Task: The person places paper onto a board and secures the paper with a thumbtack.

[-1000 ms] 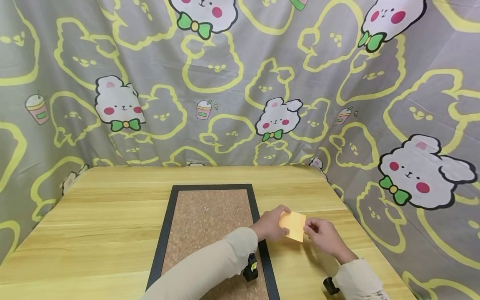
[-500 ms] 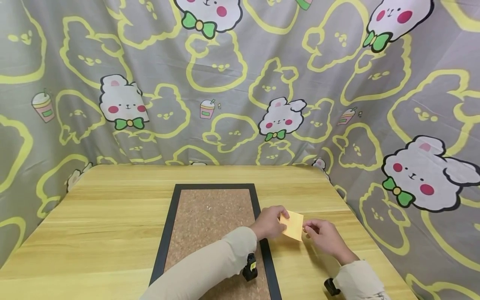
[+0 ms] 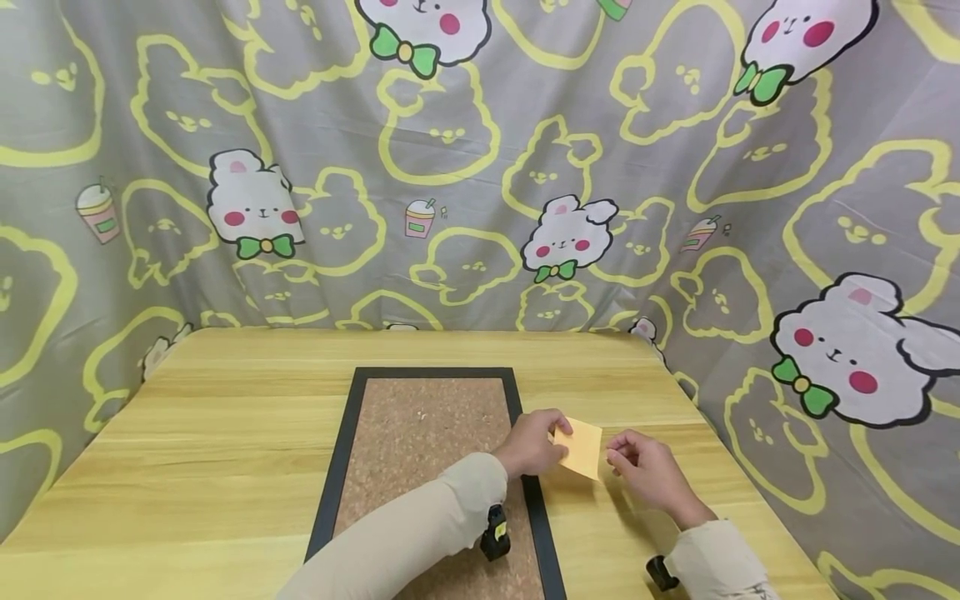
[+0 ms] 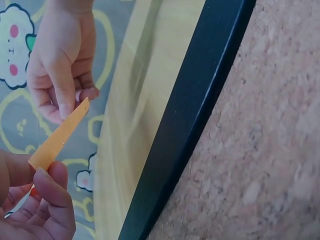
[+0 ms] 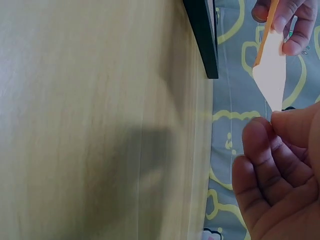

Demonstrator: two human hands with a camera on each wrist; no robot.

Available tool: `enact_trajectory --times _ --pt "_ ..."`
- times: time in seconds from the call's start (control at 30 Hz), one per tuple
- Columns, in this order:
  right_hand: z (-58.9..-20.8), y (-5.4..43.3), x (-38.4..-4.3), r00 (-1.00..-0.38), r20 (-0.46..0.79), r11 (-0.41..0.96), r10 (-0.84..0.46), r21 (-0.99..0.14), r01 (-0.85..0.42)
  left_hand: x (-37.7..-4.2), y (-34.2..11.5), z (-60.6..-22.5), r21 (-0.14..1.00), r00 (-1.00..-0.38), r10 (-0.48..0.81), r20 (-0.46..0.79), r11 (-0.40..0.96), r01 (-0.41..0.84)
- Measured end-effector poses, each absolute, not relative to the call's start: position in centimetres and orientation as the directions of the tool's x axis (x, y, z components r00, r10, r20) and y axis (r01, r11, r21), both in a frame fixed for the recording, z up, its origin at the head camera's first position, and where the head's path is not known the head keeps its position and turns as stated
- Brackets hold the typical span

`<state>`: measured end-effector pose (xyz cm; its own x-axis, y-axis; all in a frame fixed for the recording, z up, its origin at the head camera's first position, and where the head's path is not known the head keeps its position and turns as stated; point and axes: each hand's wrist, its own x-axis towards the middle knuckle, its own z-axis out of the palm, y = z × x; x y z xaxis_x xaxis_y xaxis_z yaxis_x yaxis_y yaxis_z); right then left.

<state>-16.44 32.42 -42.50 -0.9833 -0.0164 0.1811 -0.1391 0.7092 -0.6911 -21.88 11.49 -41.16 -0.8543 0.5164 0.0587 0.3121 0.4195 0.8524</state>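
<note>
An orange sticky note hangs tilted over the table, to the right of a black-framed cork board. My left hand pinches its left edge between thumb and fingers; the left wrist view sees the note nearly edge-on. Close to the note's opposite side is my right hand, its fingers curled and the thumb bent toward the forefinger. A narrow gap separates those fingertips from the note in the head view. In the right wrist view, the note's lower corner overlaps my right thumb tip; I cannot tell whether these fingers pinch anything.
The wooden table extends left and right of the board. Small pale specks show on the upper cork. A grey curtain printed with rabbits and yellow outlines stands behind the table and along both sides. My left forearm crosses the board.
My left hand has drawn the sticky note leftward, and a gap has opened between the note and my right fingertips. My right hand has hardly moved; the head view has shifted slightly.
</note>
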Motion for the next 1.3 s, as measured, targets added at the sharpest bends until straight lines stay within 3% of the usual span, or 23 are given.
enact_trajectory --times 0.63,1.0,1.3 --pt "-42.9 31.9 -17.1 -0.974 0.226 0.724 -0.026 -0.668 -0.174 -22.1 10.2 -40.9 0.842 -0.875 0.478 0.072 0.441 0.311" --pt "-42.4 31.1 -17.1 -0.983 0.183 0.711 -0.011 -0.69 -0.137 -22.2 9.3 -40.8 0.894 -0.886 0.462 0.031 0.383 0.231" --pt "-42.1 30.7 -17.3 -0.978 0.206 0.694 -0.045 -0.697 -0.179 -22.5 8.6 -40.9 0.894 -0.898 0.439 0.016 0.396 0.209"
